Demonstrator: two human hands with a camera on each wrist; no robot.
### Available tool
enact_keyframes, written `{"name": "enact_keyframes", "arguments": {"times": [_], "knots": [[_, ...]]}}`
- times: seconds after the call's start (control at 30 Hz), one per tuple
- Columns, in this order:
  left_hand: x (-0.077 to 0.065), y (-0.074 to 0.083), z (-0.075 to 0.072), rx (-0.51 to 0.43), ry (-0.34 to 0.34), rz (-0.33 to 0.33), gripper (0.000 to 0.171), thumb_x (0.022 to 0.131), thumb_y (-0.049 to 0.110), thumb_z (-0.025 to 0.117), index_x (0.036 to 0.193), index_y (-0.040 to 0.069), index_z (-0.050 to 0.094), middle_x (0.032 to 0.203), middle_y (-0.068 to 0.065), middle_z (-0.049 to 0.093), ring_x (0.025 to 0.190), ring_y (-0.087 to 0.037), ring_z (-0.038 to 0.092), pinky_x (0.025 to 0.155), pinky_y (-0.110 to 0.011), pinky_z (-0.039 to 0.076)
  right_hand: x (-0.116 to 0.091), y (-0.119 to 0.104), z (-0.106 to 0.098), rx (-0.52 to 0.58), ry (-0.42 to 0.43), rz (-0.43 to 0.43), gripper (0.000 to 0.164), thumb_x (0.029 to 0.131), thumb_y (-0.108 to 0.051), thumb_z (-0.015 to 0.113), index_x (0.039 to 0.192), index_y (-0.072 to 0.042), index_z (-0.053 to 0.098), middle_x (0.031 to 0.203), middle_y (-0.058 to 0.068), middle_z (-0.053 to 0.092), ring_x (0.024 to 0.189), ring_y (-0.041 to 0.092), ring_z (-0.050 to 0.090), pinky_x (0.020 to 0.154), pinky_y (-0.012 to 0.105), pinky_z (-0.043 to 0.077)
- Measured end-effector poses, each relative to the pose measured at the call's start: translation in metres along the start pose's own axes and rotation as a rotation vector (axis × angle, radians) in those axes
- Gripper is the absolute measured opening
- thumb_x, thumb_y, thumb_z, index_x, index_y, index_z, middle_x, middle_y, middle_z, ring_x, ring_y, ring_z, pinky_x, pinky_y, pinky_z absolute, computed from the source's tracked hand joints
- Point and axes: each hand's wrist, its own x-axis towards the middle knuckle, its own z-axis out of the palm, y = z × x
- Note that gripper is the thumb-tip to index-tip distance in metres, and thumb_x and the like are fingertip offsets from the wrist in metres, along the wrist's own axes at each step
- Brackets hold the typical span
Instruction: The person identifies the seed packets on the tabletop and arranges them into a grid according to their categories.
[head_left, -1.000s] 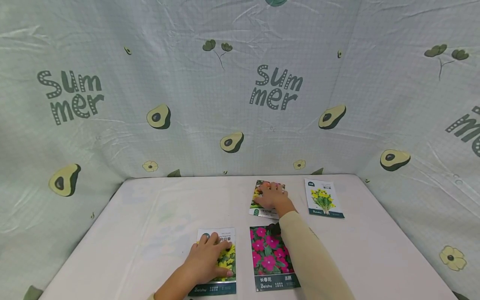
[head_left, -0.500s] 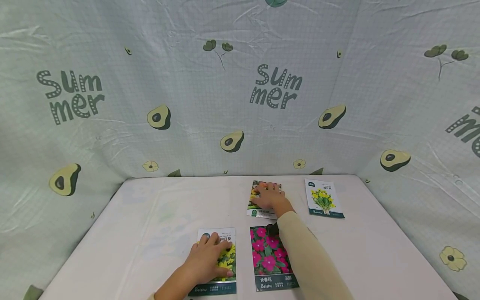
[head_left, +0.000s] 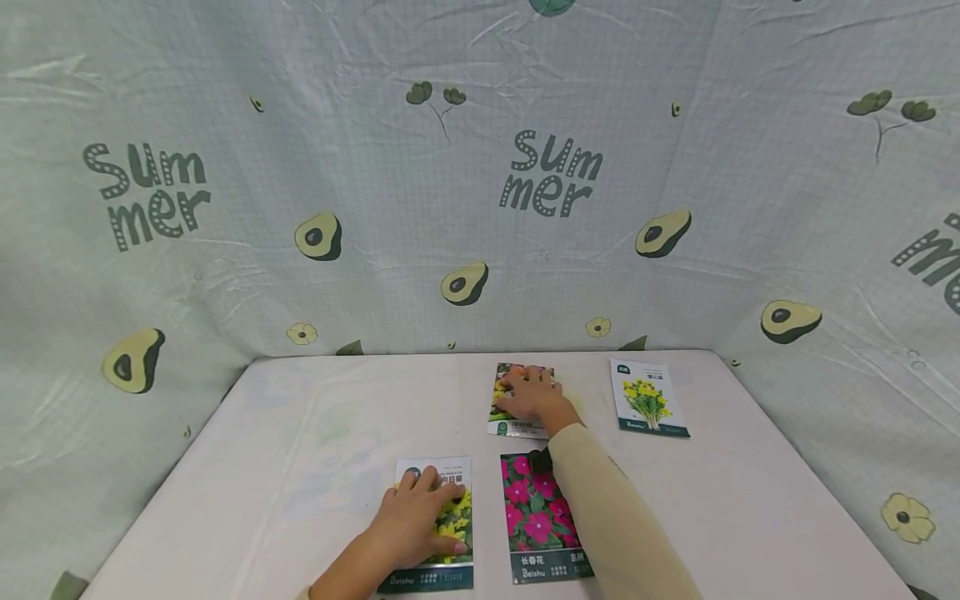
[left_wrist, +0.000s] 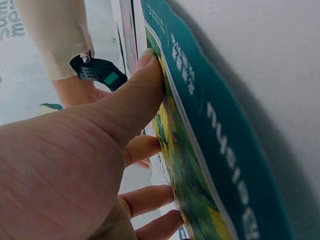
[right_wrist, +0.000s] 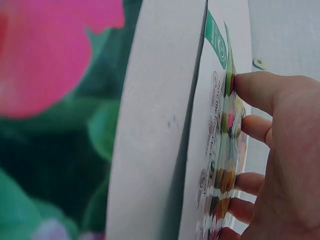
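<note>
My left hand (head_left: 416, 521) rests spread on a seed packet with yellow flowers (head_left: 453, 525) at the front of the table. In the left wrist view, the thumb and fingertips touch that packet's printed face (left_wrist: 172, 125). Toward the back, my right hand (head_left: 532, 396) presses flat fingers on a seed packet with mixed-colour flowers (head_left: 501, 408), covering much of its picture. The right wrist view has fingertips spread along this packet's front (right_wrist: 220, 150). Below the right wrist lies a packet with pink flowers (head_left: 536, 508), partly hidden by the sleeve (head_left: 622, 517).
A white packet with a bunch of yellow flowers (head_left: 647, 400) lies at the back right. The white tabletop (head_left: 315, 433) ends at a patterned curtain (head_left: 375, 208) behind and at both sides. A dark wrist device (left_wrist: 100, 70) sits on the right wrist.
The right hand has slid the mixed-flower packet a little to the left along the table. The left hand and the other packets stay where they were.
</note>
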Motion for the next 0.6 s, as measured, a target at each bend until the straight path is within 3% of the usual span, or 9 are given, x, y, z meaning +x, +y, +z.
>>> {"name": "enact_keyframes", "arguments": {"times": [0.6], "knots": [[-0.0019,0.0023,-0.0034,0.005,-0.015,-0.009,0.073,0.076,0.059,0.083,0.138,0.026,0.063,0.119,-0.004,0.052,0.100,-0.026,0.042,0.080,-0.051,0.043,0.0004,-0.0091,0.0022,-0.008,-0.016,-0.044,0.064,0.100,-0.056,0.055,0.157,-0.031,0.041,0.168,0.018,0.020,0.158,0.045,0.008,0.124,0.063,0.014]]}}
